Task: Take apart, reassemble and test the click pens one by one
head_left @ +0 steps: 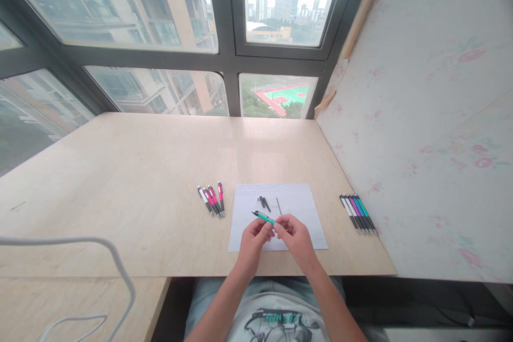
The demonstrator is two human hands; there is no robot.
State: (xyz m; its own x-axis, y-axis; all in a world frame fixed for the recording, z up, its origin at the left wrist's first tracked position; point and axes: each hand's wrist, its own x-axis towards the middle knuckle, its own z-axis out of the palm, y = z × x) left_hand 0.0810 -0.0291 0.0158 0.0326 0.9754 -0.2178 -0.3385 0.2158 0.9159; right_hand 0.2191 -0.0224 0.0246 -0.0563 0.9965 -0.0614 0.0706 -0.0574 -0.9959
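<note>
My left hand (255, 237) and my right hand (294, 235) meet over a white sheet of paper (298, 200) near the desk's front edge. Both pinch a teal pen (263, 217) with a black tip, which points up and to the left. On the paper just beyond the hands lie small black pen parts (263, 203) and a thin dark refill (278, 206). Left of the paper lies a group of pink pens (212, 200). To the right of the paper lies a row of several coloured pens (358, 213).
The light wooden desk (140, 181) runs back to large windows (168, 32). A pale floral wall (433, 128) closes the right side. A white cable (120, 272) loops over the lower surface at the front left. My lap shows below the desk edge.
</note>
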